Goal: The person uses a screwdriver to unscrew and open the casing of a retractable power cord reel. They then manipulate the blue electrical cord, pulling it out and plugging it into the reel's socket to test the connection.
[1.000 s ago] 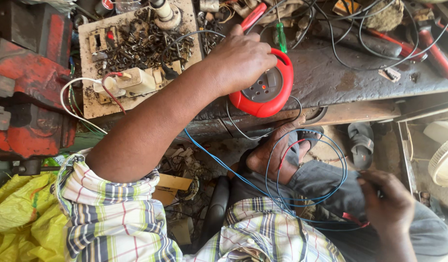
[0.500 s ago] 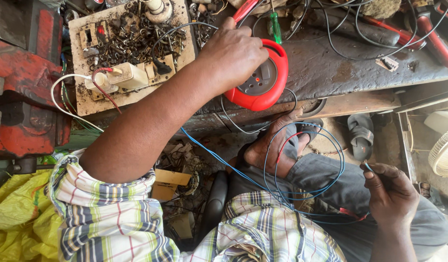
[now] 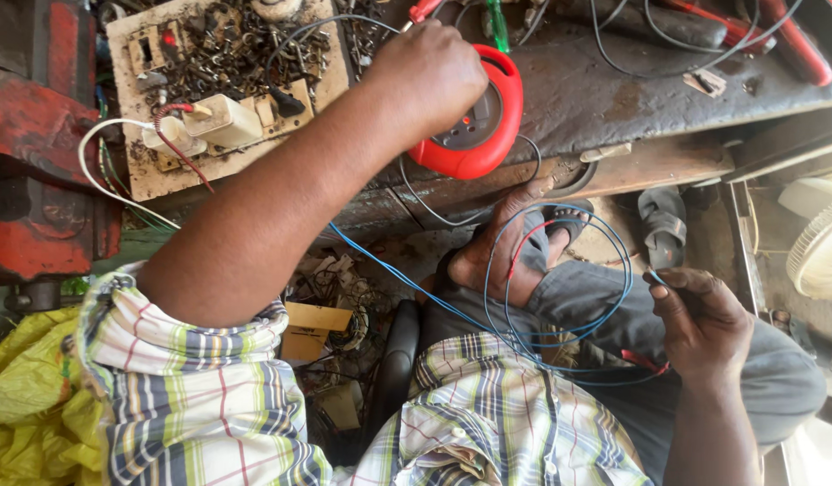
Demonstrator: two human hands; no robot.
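Left hand (image 3: 429, 76) rests on a reel case (image 3: 483, 121) of glossy smooth red plastic with a matt grey centre; right hand (image 3: 700, 324) pinches thin blue wire (image 3: 560, 270) with smooth plastic sheathing. The bench (image 3: 614, 99) is dull grey, scuffed and grimy, with a rough worn wood edge; the board (image 3: 155, 171) on it looks like dirty pale wood strewn with dark rusty metal scraps. Vise (image 3: 33, 180) is chipped red-painted metal, shirt (image 3: 200, 396) is soft checked woven cloth, bag (image 3: 29, 405) is crinkled yellow plastic.
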